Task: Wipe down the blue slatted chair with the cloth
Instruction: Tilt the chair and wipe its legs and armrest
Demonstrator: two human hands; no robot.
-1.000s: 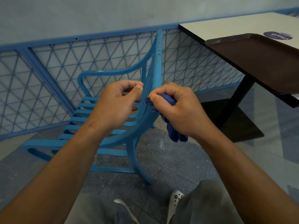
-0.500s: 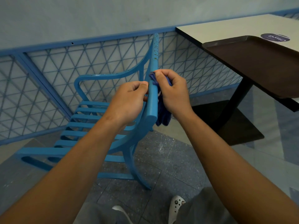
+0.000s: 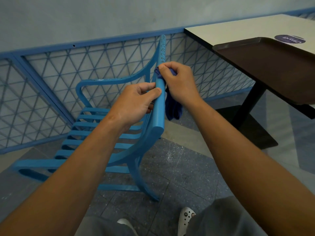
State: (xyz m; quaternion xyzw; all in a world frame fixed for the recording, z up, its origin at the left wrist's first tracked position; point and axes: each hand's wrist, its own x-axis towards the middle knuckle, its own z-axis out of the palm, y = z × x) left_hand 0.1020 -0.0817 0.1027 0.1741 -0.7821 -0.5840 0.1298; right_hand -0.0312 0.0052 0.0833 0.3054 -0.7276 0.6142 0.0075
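Chair (image 3: pixel 157 106): I saw it centre-frame, its top rail running toward 12 o'clock.
Left grip (image 3: pixel 136 101): fingers curled round the rail's left side.
Right grip (image 3: pixel 179 82): pinched the cloth (image 3: pixel 173 108) against the rail's right side, cloth tail hanging down.
Table (image 3: pixel 238 29): at 2 o'clock.

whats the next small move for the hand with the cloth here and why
Probably slide the right hand further up the chair back's edge toward its top. It pinches the cloth against that edge about midway, with bare edge above it, while the left hand grips the other side to steady the chair.
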